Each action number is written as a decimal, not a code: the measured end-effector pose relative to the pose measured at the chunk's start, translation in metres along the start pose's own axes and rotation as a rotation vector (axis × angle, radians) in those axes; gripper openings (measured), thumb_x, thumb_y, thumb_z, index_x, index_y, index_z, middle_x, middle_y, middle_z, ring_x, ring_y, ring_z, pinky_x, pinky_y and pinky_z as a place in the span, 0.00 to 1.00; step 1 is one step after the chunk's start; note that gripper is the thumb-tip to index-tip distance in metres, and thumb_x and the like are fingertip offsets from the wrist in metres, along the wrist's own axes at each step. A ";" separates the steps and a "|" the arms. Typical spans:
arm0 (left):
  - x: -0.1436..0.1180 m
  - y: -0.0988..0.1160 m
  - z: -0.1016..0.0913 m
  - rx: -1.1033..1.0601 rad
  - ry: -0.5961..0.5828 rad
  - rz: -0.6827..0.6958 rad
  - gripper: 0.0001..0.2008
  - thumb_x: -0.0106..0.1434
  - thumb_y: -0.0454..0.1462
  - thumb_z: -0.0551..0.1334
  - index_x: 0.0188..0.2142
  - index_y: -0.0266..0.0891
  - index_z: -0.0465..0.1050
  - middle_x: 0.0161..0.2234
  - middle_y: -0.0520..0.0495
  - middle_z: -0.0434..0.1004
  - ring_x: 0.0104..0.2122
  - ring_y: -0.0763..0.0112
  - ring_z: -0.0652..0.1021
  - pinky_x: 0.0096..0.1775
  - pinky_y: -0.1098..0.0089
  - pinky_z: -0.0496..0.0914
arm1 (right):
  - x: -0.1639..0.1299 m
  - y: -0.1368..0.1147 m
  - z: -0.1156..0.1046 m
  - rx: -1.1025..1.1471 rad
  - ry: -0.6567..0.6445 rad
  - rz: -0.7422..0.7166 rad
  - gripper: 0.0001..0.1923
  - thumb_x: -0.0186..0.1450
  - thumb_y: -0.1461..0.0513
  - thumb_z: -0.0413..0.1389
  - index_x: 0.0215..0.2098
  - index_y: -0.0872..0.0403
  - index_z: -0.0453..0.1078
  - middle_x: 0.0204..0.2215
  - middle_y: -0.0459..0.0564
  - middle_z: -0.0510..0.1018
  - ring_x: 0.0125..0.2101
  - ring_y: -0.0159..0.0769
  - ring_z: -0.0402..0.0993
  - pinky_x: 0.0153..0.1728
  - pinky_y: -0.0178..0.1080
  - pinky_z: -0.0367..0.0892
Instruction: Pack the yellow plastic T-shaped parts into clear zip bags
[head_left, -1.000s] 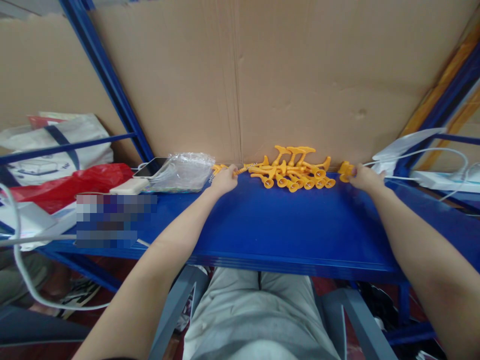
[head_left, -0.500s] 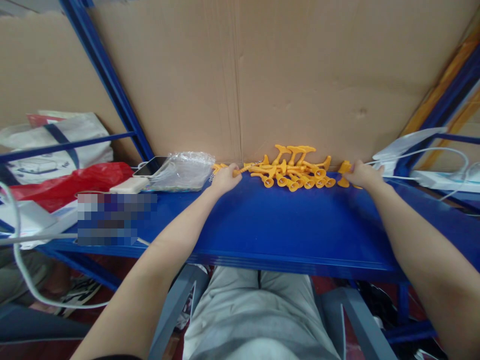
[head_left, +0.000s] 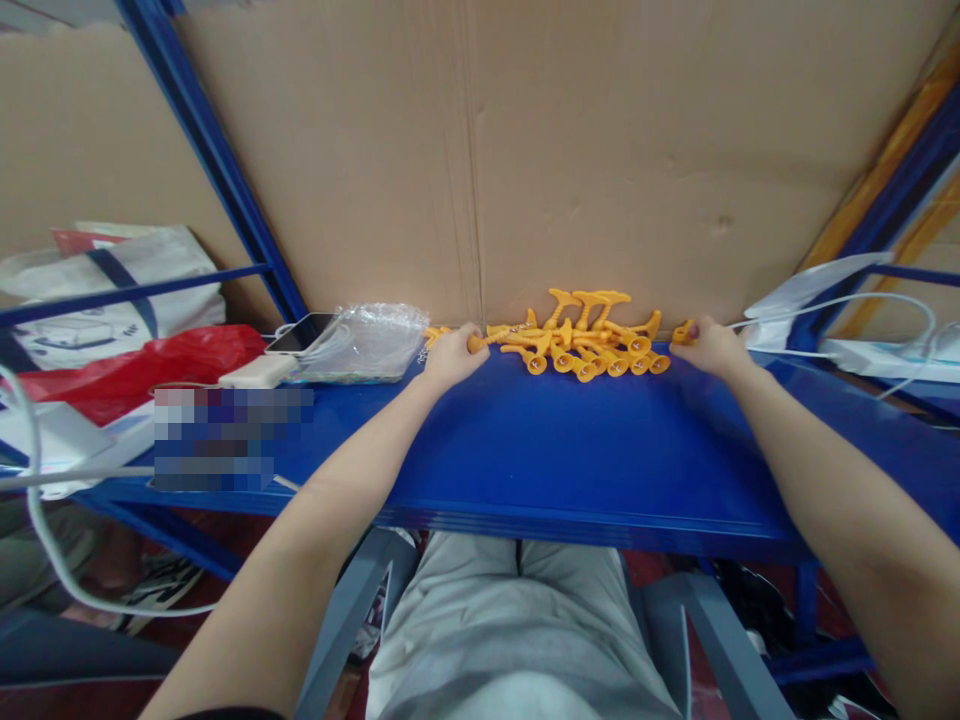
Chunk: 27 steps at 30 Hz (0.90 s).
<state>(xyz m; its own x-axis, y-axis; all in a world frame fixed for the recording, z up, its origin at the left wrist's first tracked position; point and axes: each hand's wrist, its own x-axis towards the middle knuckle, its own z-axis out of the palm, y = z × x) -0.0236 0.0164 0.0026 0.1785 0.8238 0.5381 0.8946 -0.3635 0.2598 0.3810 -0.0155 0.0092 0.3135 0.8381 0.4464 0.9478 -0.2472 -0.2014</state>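
Yellow plastic pieces with T-shaped ends, ribbed stems and cone-shaped cups (head_left: 589, 340) lie in a pile against the cardboard, at the back of a blue metal table (head_left: 555, 440). Fine metal chain shows among some of them. At the pile's left end, my left hand (head_left: 454, 358) is closed on one yellow plastic piece (head_left: 475, 344), whose round end pokes out past the fingers. Several more sit behind that hand, with chain beside them. My right hand (head_left: 716, 346), off the pile's right end, grips another yellow plastic piece (head_left: 682, 334), mostly covered by the fingers.
A cardboard sheet (head_left: 570, 150) walls off the back. On the left are a clear plastic bag (head_left: 375, 345), a phone (head_left: 304, 334), a white charger block (head_left: 259, 371) and a red plastic bag (head_left: 150, 370). White cables (head_left: 862, 300) hang at the right by the blue frame.
My right hand has drawn slightly left and curled around the yellow piece, and the ones beneath it no longer show. My left hand has turned a little, its piece now pointing end-on.
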 end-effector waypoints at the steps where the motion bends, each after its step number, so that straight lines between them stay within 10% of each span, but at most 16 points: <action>1: -0.001 0.001 0.000 -0.006 -0.001 0.006 0.14 0.60 0.39 0.61 0.45 0.40 0.74 0.34 0.46 0.81 0.34 0.63 0.79 0.38 0.69 0.70 | -0.001 -0.004 -0.001 0.008 0.024 -0.006 0.11 0.58 0.60 0.58 0.38 0.55 0.65 0.35 0.58 0.77 0.43 0.55 0.75 0.50 0.58 0.60; 14: -0.008 0.018 0.003 -0.069 -0.028 0.128 0.15 0.57 0.39 0.61 0.44 0.38 0.75 0.35 0.44 0.80 0.35 0.61 0.78 0.37 0.67 0.69 | -0.026 -0.078 0.003 0.391 0.164 -0.880 0.13 0.63 0.59 0.53 0.45 0.52 0.71 0.41 0.58 0.76 0.46 0.52 0.71 0.49 0.55 0.66; 27: -0.013 0.026 0.003 -0.076 -0.034 0.213 0.15 0.57 0.38 0.61 0.44 0.37 0.76 0.37 0.43 0.80 0.37 0.60 0.78 0.41 0.64 0.71 | -0.032 -0.085 0.021 0.352 0.149 -0.861 0.15 0.63 0.60 0.54 0.47 0.51 0.73 0.43 0.56 0.77 0.47 0.51 0.73 0.57 0.64 0.58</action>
<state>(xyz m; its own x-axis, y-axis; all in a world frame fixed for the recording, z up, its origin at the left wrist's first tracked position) -0.0013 -0.0025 0.0005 0.3753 0.7383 0.5604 0.8017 -0.5620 0.2036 0.2892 -0.0113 -0.0068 -0.4596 0.5872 0.6663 0.7922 0.6102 0.0087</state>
